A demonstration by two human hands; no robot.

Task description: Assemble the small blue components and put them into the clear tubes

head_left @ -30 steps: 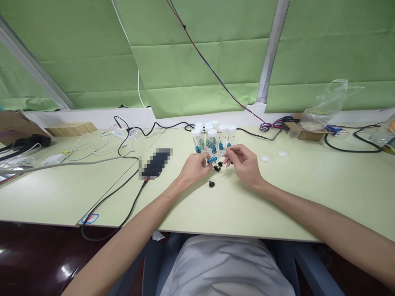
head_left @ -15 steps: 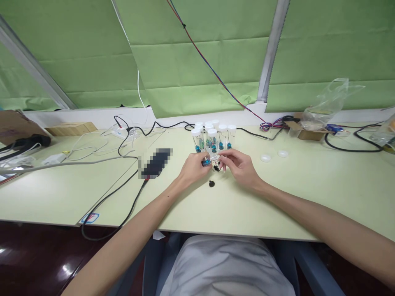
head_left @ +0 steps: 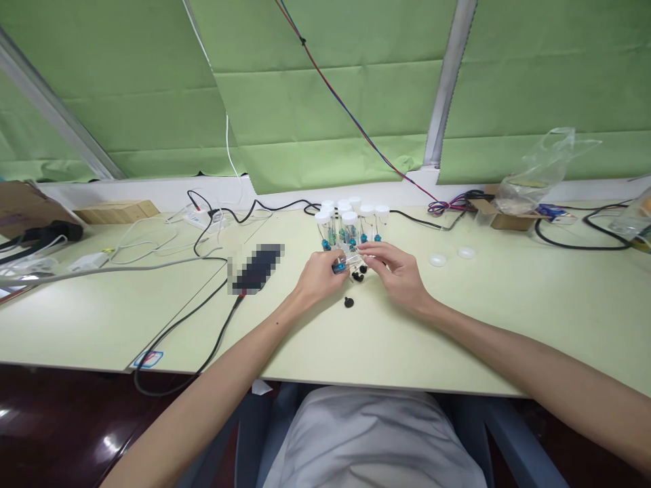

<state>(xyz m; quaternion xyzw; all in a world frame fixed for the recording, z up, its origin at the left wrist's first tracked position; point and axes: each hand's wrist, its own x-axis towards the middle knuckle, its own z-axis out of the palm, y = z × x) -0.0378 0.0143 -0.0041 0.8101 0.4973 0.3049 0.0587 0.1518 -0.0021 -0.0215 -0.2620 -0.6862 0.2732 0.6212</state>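
My left hand (head_left: 323,272) is closed around a small clear tube (head_left: 350,263) lying on its side, with a blue piece (head_left: 338,268) at the end in my grip. At the tube's other end is my right hand (head_left: 394,268), its thumb and fingertips pinched together; whatever they grip is too small to make out. Just behind both hands several clear vials (head_left: 349,227) with white caps stand upright in a cluster, blue and green parts showing inside. Small black knobs (head_left: 359,274) lie between my hands, and a separate black knob (head_left: 348,302) rests nearer to me.
Two white round lids (head_left: 437,259) lie to the right. Left of my hands is a dark blurred-out device (head_left: 258,268) with a black cable (head_left: 213,352) hanging over the table edge. A cardboard box (head_left: 511,218) with a plastic bag stands at the back right.
My right hand's fingers have shifted slightly and drawn together, so more of the black knobs shows beneath them. The left hand keeps its grip on the tube.
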